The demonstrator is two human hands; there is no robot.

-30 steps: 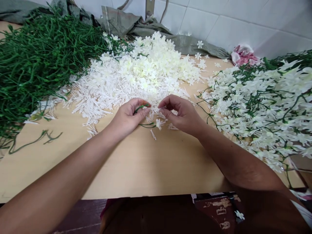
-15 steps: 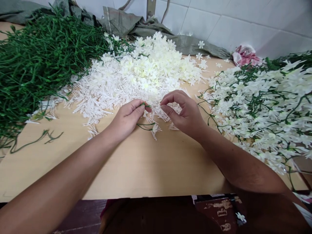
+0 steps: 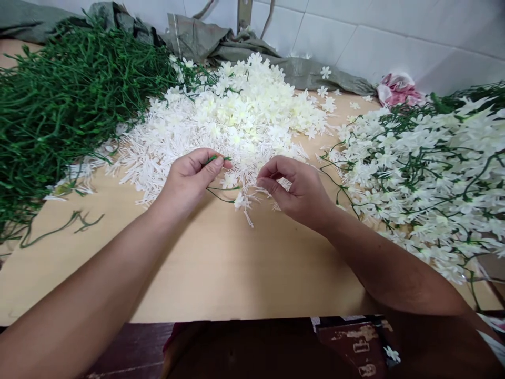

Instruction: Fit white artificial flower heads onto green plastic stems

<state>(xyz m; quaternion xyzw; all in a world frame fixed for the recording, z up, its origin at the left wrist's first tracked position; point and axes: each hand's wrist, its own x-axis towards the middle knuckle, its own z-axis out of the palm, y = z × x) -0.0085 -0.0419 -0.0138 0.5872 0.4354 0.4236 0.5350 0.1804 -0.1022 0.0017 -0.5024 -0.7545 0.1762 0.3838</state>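
My left hand (image 3: 191,176) pinches a green plastic flower stem (image 3: 215,158) between thumb and forefinger. Thin branches of the stem hang below the fingers, and a white artificial blossom (image 3: 241,200) shows at a branch end, just above the tabletop or on it. To the right, my right hand (image 3: 298,189) is closed in a pinch by the front edge of a heap of white petals and stamens (image 3: 236,116). Whatever its fingertips hold is too small to make out. A gap separates the two hands.
Loose green stems (image 3: 79,95) are heaped on the left. Stems with white blossoms (image 3: 426,173) lie piled on the right. Behind are a grey-green sack (image 3: 300,71), a pink and white cloth (image 3: 400,89) and a tiled wall. Stray stems (image 3: 55,229) lie at front left.
My left hand has shifted left with the green stem, and the hanging branches moved with it. My right hand has dropped slightly toward the tabletop, its fingers closer together.
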